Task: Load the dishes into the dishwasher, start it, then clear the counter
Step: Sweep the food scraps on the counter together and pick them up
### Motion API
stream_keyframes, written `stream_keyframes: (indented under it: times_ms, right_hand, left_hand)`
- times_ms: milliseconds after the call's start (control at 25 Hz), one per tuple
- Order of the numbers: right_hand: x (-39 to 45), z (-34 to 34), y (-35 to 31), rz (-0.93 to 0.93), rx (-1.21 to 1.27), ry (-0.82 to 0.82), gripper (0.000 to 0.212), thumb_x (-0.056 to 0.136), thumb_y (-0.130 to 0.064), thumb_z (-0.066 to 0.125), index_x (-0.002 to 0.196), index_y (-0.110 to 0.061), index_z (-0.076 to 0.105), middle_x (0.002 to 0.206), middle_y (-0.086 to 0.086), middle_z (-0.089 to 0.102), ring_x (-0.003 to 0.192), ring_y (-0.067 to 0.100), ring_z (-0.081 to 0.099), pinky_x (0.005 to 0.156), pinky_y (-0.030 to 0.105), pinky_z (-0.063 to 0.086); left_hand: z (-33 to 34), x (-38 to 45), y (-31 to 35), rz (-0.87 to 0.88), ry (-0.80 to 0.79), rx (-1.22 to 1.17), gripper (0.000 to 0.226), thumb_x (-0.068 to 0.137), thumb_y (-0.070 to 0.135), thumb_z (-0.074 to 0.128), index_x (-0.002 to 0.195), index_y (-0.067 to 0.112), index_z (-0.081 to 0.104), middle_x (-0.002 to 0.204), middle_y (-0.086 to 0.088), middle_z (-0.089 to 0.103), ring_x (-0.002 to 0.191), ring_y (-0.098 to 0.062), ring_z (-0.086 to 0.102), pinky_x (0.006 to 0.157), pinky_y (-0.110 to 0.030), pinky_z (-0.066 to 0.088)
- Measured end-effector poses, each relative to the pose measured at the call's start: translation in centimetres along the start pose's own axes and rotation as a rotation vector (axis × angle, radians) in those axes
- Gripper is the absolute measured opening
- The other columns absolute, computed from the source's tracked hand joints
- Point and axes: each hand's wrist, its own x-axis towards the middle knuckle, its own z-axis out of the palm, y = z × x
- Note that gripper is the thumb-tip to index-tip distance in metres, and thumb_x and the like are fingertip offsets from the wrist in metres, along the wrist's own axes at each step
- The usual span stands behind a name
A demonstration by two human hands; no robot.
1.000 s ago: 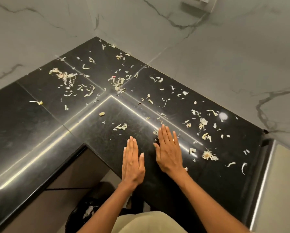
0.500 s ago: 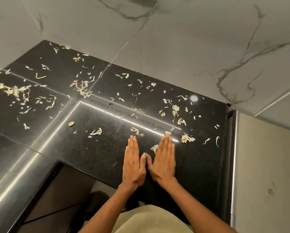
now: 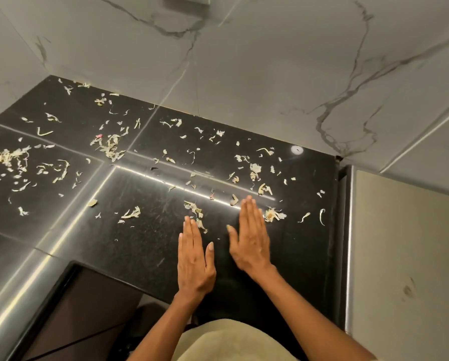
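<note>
The fingers (image 3: 190, 230) of the left hand (image 3: 194, 259) lay straight and together, flat on the black table (image 3: 140, 246), holding nothing. The fingers (image 3: 249, 217) of the right hand (image 3: 252, 241) were just as straight and slack, also empty, their tips a little farther forward than the left ones. The two hands were side by side with a gap of bare stone between the thumbs.

Right between the two sets of fingertips sat a small clump of peel scraps (image 3: 196, 212), touching or nearly touching the left fingertips. Just beside the right fingers, on their outer side, lay a paler tuft (image 3: 272, 214), and two curled slivers (image 3: 313, 217) lay farther out toward the steel appliance (image 3: 400, 256) at the table's end. Beyond the fingertips more scraps (image 3: 254, 173) were strewn up to the marble wall (image 3: 244, 74), and well off to the left a thick scatter (image 3: 10, 157) covered the other wing of the table.

I judged the clearing barely begun (no dishes or dishwasher were in sight, so I could not tell how the loading stood). Nearly all the litter was still spread out, with only the strip under and behind the hands looking bare. Gathering it all and getting rid of it was, by my reckoning, still to do.
</note>
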Motion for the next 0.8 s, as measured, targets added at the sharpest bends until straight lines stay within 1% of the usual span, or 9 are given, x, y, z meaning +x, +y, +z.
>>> stream_keyframes:
  times_ms: [80, 200, 320, 440, 520, 640, 720, 800]
  right_hand:
    - [-0.8, -2.0, 4.3, 0.126, -0.04, 0.087, 0.076, 0.1, -0.043, 0.04, 0.159, -0.005, 0.011, 0.167, 0.011, 0.006, 0.155, 0.021, 0.0, 0.126, 0.042, 0.009]
    - [-1.4, -5.0, 10.9, 0.328, -0.137, 0.122, 0.083, 0.097, -0.053, 0.032, 0.159, -0.003, 0.008, 0.167, 0.015, 0.003, 0.155, 0.026, 0.002, 0.126, 0.044, 0.008]
    - [-1.3, -6.3, 14.6, 0.458, -0.158, 0.071, 0.09, 0.093, -0.063, 0.021, 0.159, -0.003, 0.001, 0.167, 0.018, 0.001, 0.155, 0.029, 0.001, 0.126, 0.046, 0.008]
    - [-0.4, -5.7, 14.7, 0.478, -0.174, -0.02, 0.095, 0.092, -0.07, 0.009, 0.157, -0.002, -0.003, 0.166, 0.02, -0.004, 0.154, 0.031, -0.005, 0.126, 0.048, 0.007]
    - [0.7, -4.8, 12.6, 0.421, -0.185, -0.074, 0.095, 0.093, -0.07, 0.003, 0.157, -0.001, -0.008, 0.165, 0.019, -0.012, 0.153, 0.031, -0.011, 0.126, 0.047, 0.003]
    - [2.4, -2.3, 6.6, 0.185, -0.114, -0.163, 0.092, 0.095, -0.069, 0.003, 0.156, -0.002, -0.013, 0.164, 0.017, -0.019, 0.152, 0.028, -0.018, 0.126, 0.043, -0.005]
    - [3.3, -0.3, 2.5, 0.059, -0.027, -0.216, 0.09, 0.096, -0.067, 0.007, 0.156, -0.003, -0.014, 0.164, 0.016, -0.02, 0.152, 0.025, -0.021, 0.126, 0.042, -0.005]
    - [3.8, 1.0, 0.1, -0.024, 0.015, -0.247, 0.087, 0.097, -0.064, 0.011, 0.156, -0.004, -0.013, 0.164, 0.013, -0.02, 0.151, 0.022, -0.023, 0.126, 0.043, -0.004]
  left_hand:
    - [0.7, 0.4, 0.8, -0.035, 0.003, 0.026, 0.07, 0.103, 0.045, 0.017, 0.158, 0.008, -0.003, 0.167, -0.005, -0.01, 0.154, -0.015, -0.007, 0.126, -0.044, 0.005]
    - [2.1, 1.6, 2.7, -0.063, -0.007, 0.014, 0.071, 0.102, 0.045, 0.018, 0.158, 0.008, -0.005, 0.167, -0.006, -0.012, 0.153, -0.014, -0.01, 0.126, -0.042, 0.002]
    - [3.3, 2.3, 3.7, -0.124, 0.001, 0.046, 0.074, 0.101, 0.048, 0.017, 0.158, 0.007, -0.006, 0.166, -0.008, -0.013, 0.153, -0.015, -0.011, 0.126, -0.042, 0.002]
    - [3.7, 2.4, 4.0, -0.124, 0.01, 0.073, 0.075, 0.101, 0.05, 0.016, 0.158, 0.007, -0.006, 0.166, -0.008, -0.013, 0.153, -0.015, -0.01, 0.126, -0.042, 0.003]
    - [3.7, 2.3, 4.0, -0.119, 0.015, 0.071, 0.074, 0.101, 0.05, 0.017, 0.158, 0.007, -0.005, 0.166, -0.007, -0.012, 0.153, -0.014, -0.01, 0.126, -0.041, 0.003]
    - [3.5, 2.3, 4.0, -0.111, 0.026, 0.049, 0.073, 0.101, 0.048, 0.018, 0.158, 0.008, -0.005, 0.167, -0.006, -0.011, 0.153, -0.012, -0.009, 0.126, -0.04, 0.002]
    - [3.3, 2.2, 3.7, -0.1, 0.045, -0.042, 0.072, 0.102, 0.047, 0.019, 0.158, 0.009, -0.002, 0.167, -0.004, -0.008, 0.153, -0.01, -0.007, 0.126, -0.039, 0.001]
    - [2.9, 2.1, 3.4, -0.109, 0.068, -0.155, 0.069, 0.102, 0.045, 0.019, 0.158, 0.009, 0.002, 0.167, -0.002, -0.003, 0.153, -0.008, -0.003, 0.126, -0.04, 0.004]
